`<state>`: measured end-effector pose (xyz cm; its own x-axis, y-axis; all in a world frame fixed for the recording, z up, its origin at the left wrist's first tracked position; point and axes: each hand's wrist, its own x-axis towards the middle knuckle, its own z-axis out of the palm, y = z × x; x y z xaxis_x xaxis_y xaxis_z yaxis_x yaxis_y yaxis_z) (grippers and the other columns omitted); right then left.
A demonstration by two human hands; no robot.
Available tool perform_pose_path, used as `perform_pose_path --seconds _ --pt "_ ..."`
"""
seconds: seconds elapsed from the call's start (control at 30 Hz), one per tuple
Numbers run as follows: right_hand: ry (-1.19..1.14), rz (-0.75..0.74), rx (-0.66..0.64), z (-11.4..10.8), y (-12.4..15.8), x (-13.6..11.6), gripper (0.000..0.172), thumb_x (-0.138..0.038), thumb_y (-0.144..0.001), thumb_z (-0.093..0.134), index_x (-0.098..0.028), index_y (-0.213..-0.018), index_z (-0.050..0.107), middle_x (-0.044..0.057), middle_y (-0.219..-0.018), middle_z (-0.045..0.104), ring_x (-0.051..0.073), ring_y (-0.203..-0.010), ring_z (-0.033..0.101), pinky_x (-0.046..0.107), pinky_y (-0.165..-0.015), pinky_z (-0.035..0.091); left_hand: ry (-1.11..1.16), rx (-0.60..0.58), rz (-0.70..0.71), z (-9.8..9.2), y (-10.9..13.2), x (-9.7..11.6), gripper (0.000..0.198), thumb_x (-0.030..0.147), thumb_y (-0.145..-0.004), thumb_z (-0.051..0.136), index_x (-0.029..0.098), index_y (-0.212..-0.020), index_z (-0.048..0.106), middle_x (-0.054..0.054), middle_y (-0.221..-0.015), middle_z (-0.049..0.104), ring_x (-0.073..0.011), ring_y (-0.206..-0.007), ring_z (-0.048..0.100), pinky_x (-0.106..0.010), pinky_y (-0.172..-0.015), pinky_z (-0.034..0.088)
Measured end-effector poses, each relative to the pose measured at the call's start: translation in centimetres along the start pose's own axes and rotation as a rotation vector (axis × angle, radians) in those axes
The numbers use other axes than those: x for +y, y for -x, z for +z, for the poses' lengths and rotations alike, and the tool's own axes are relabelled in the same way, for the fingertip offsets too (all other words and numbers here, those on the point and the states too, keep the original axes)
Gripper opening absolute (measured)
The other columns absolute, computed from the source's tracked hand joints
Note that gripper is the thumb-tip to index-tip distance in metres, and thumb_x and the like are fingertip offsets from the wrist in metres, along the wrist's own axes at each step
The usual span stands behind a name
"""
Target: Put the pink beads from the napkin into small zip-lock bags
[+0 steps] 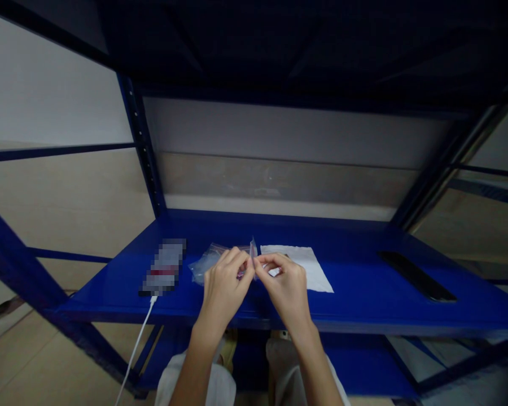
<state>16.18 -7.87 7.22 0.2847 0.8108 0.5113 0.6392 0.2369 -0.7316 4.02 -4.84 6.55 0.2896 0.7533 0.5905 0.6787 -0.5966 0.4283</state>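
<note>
Between my two hands, a small clear plastic zip bag (pixel 253 247) stands on edge above the blue shelf. My left hand (pixel 226 281) pinches its left side with thumb and forefinger. My right hand (pixel 285 282) pinches the same bag from the right, fingertips almost touching those of the left. Something small and purplish shows by the left fingers, too hidden to name. Behind my left hand lie more clear plastic bags (pixel 200 266). A white sheet of paper or tissue (pixel 315 269) lies flat behind my right hand, partly covered by it.
A phone with a pixelated screen (pixel 165 265) lies at the left, a white charging cable (pixel 139 338) running from it over the front edge. On the right rests a dark phone-like slab (pixel 417 276). Blue rack posts (pixel 141 146) and an upper shelf (pixel 296 56) frame the blue shelf (pixel 355 242).
</note>
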Motion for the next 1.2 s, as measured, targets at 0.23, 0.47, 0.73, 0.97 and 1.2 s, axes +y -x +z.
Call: perform_pose_path --seconds 0.23,0.47,0.73,0.97,1.2 --pt "0.018 0.022 0.051 0.6 -0.1 0.4 0.011 -0.027 -0.074 0.059 -0.019 -0.071 0.066 0.003 -0.071 0.068 0.016 -0.058 0.062 0.025 -0.056 0.045 -0.089 0.024 -0.050 0.3 0.2 0.5 0.019 0.026 -0.085 0.040 0.021 -0.070 0.051 0.002 -0.074 0.053 -0.0104 -0.068 0.051 -0.021 -0.054 0.029" --pt "-0.041 0.036 0.004 0.4 -0.4 0.6 0.010 -0.028 -0.074 0.058 -0.019 -0.073 0.062 0.002 -0.072 0.068 0.014 -0.057 0.062 0.025 -0.058 0.046 -0.057 0.070 -0.045 0.3 0.1 0.4 0.017 0.023 -0.082 0.045 0.020 -0.065 0.049 0.002 -0.070 0.052 -0.0122 -0.071 0.051 -0.021 -0.060 0.032" --pt "-0.195 0.031 -0.017 0.3 -0.6 1.2 0.015 -0.025 -0.073 0.059 -0.021 -0.080 0.046 -0.001 -0.070 0.065 0.013 -0.059 0.063 0.022 -0.057 0.046 -0.022 0.049 -0.030 0.3 0.1 0.0 0.015 0.021 -0.078 0.048 0.020 -0.063 0.051 0.002 -0.072 0.053 -0.0118 -0.074 0.051 -0.021 -0.061 0.035" --pt "0.068 -0.176 -0.074 0.1 -0.4 1.1 0.017 -0.015 -0.079 0.049 -0.021 -0.070 0.062 0.003 -0.088 0.063 0.016 -0.076 0.061 0.025 -0.063 0.045 -0.037 0.136 -0.095 0.2 0.1 -0.7 0.012 0.017 -0.074 0.050 0.019 -0.062 0.050 0.003 -0.072 0.052 -0.0103 -0.070 0.051 -0.020 -0.059 0.035" --pt "0.212 -0.225 -0.247 1.0 0.1 0.7 0.035 -0.019 -0.081 0.049 -0.031 -0.112 0.059 0.004 -0.118 0.055 0.020 -0.097 0.057 0.028 -0.071 0.047 0.007 0.096 0.037 0.5 0.1 -0.1 0.013 0.015 -0.071 0.049 0.019 -0.059 0.047 -0.001 -0.073 0.049 -0.0140 -0.073 0.049 -0.023 -0.062 0.038"
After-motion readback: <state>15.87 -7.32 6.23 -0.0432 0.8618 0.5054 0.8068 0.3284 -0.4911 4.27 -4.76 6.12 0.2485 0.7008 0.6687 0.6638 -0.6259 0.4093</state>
